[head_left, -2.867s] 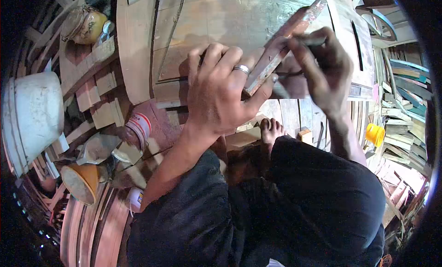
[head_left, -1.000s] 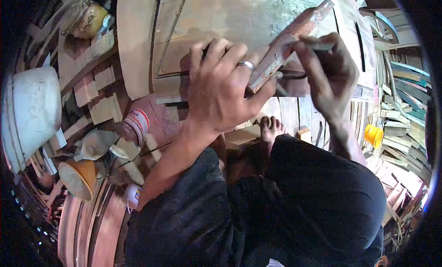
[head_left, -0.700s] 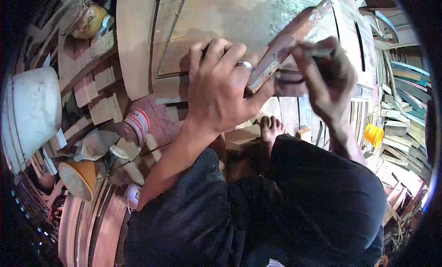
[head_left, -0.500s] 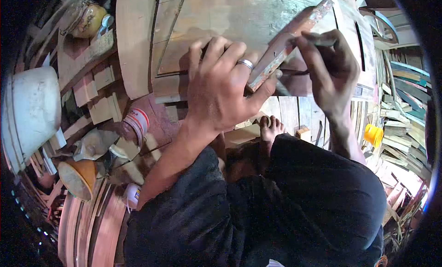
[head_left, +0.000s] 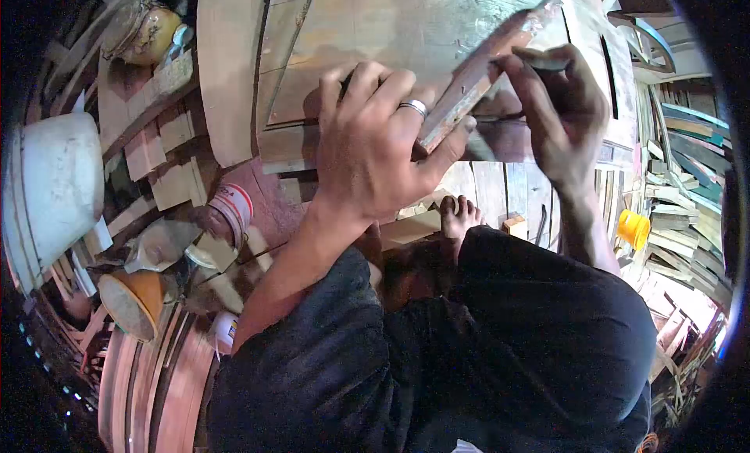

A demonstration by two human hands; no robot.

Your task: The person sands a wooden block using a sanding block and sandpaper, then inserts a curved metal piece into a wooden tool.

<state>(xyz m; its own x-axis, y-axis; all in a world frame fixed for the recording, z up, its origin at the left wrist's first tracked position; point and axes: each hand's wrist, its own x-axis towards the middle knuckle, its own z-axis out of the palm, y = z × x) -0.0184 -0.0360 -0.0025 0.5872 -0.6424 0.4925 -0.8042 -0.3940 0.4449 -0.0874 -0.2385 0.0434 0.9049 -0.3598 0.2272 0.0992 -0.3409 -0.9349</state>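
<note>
A narrow wooden piece [head_left: 461,93] with worn, reddish-brown and pale flaking surfaces slants over a broad wooden board [head_left: 351,31]. My left hand [head_left: 375,132], wearing a silver ring, is closed around the near end of this piece, its thumb on the right side. My right hand [head_left: 566,113] is closed in a pinch, thumb and forefinger against the right edge of the piece, about midway along it. Whatever the pinch holds, if anything, is too small or hidden to make out. The far end of the piece points up and to the right.
On the left are a white bucket [head_left: 62,187], an orange container [head_left: 133,304], a red-and-white cup [head_left: 233,207] and a jar [head_left: 144,35]. A yellow container [head_left: 633,229] stands right, beside stacked wood strips [head_left: 676,234]. My bare foot [head_left: 461,214] rests below the board.
My right hand's fingertips have shifted slightly up and left along the wooden piece. The left hand keeps its hold in nearly the same place.
</note>
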